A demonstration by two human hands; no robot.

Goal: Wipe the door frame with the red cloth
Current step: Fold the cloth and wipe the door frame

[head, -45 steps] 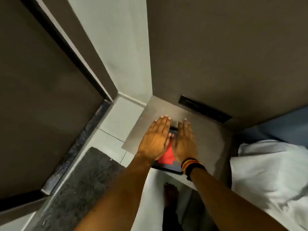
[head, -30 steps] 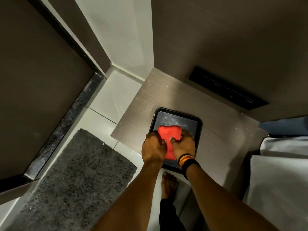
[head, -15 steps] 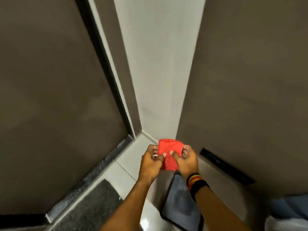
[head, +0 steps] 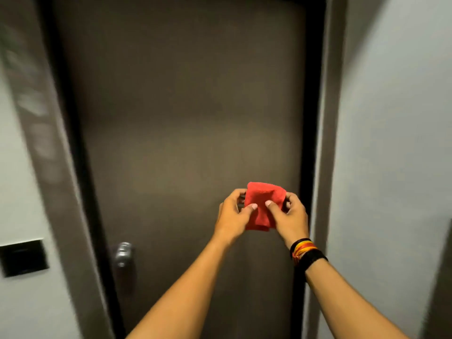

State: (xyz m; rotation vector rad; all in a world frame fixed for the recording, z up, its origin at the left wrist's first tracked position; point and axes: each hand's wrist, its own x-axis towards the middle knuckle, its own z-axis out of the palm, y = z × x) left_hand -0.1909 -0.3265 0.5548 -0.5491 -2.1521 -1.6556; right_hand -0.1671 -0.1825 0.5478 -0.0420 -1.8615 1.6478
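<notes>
We pinch the red cloth [head: 264, 204] between both hands, left hand [head: 232, 215] and right hand [head: 289, 216], thumbs on front, fingers [head: 252, 206] curled behind. It looks soft, light and floppy, best bunched in one palm. Beyond are the closed door [head: 186, 118], its knob [head: 123, 253] and the door frame [head: 325, 143] just right; nothing blocks it.

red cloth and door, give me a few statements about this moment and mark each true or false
1. Both hands hold the red cloth. True: left hand and right hand each have a grip on it.
2. The cloth is pressed against the door frame. False: it is held up in front of the door, short of the frame.
3. The door is closed. True.
4. The door knob sits at the door's right edge. False: it is at the lower left.
5. Bands circle the left wrist. False: the right wrist.
</notes>
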